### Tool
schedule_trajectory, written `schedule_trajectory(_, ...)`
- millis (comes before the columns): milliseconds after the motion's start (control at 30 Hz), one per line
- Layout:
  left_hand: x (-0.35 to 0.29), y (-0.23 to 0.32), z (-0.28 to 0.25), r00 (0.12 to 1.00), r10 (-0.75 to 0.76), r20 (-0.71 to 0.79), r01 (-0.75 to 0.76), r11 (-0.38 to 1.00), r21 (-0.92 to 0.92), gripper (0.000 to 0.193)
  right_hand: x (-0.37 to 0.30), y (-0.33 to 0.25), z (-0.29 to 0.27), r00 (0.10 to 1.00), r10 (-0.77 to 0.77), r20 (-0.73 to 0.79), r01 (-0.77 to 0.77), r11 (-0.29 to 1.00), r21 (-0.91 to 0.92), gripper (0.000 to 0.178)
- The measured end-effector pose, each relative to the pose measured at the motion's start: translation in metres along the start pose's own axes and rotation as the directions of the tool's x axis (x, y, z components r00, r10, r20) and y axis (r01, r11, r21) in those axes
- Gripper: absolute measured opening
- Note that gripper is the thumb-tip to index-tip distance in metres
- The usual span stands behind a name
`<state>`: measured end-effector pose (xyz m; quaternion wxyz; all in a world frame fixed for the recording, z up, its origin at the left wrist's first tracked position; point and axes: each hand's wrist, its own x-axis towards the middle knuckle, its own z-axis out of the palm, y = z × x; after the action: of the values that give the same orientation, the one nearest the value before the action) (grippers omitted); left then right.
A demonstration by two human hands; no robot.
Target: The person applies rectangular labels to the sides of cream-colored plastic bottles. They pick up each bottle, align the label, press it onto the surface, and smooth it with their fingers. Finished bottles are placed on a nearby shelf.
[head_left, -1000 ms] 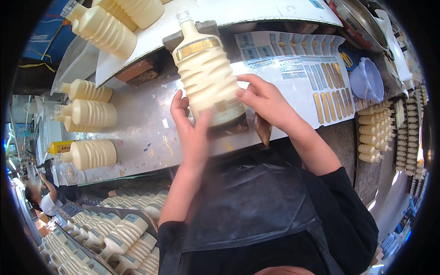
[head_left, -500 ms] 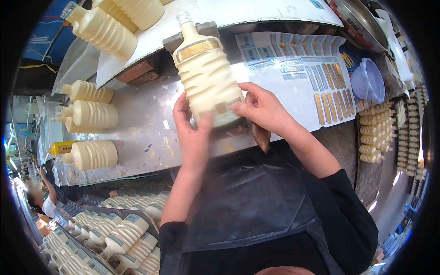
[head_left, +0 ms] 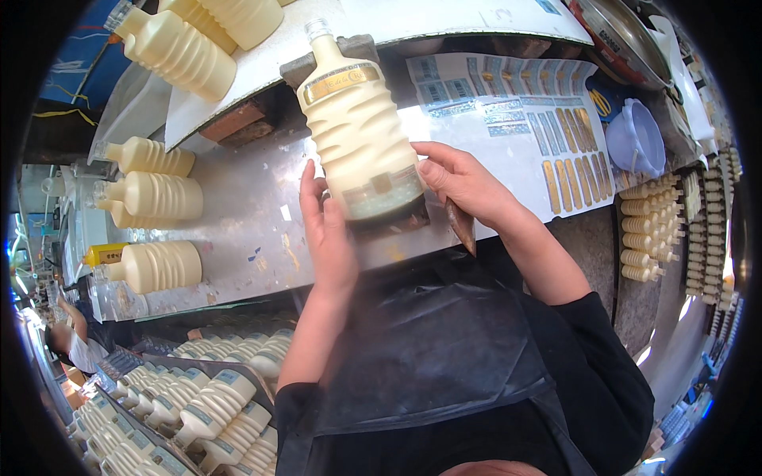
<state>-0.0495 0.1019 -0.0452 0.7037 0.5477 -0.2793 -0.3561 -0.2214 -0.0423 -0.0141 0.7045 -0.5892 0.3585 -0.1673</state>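
Observation:
A cream-coloured ribbed bottle (head_left: 359,135) lies on the metal worktop (head_left: 238,230), neck pointing away from me, with a gold band near its shoulder and a pale label near its base. My left hand (head_left: 327,234) rests flat against the bottle's lower left side. On the lower right side, my right hand (head_left: 464,184) presses its fingers against the label. Both hands hold the bottle between them.
Three more ribbed bottles (head_left: 159,266) lie at the worktop's left end, others (head_left: 178,51) at the far left. Label sheets (head_left: 508,99) lie to the right, beside a lilac plastic bowl (head_left: 637,139). Crates of bottles (head_left: 198,408) stand lower left. Another person (head_left: 67,345) is at the far left.
My right hand has slid from the bottle's base up along its right side, and my left hand has shifted slightly lower. The bottle stays in place.

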Motion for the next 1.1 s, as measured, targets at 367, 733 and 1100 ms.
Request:
schedule_trajectory(367,-0.004,-0.008,-0.001,0.999,0.038,0.028,-0.040,0.996,0.076,0.057,-0.001,0.010,0.006,0.997,-0.077,0.021,0.079,0.986,-0.146,0.064)
schedule_trajectory(733,-0.005,-0.005,0.000,0.999,0.023,0.037,-0.025,0.998,0.057,0.055,0.000,0.018,0.006,0.996,-0.092,-0.012,0.089,0.984,-0.154,0.061)
schedule_trajectory(1100,-0.006,-0.009,-0.015,0.971,0.202,0.129,-0.239,0.793,0.561,0.089,-0.007,0.007,0.001,0.999,-0.030,0.014,0.030,1.000,-0.002,0.055)
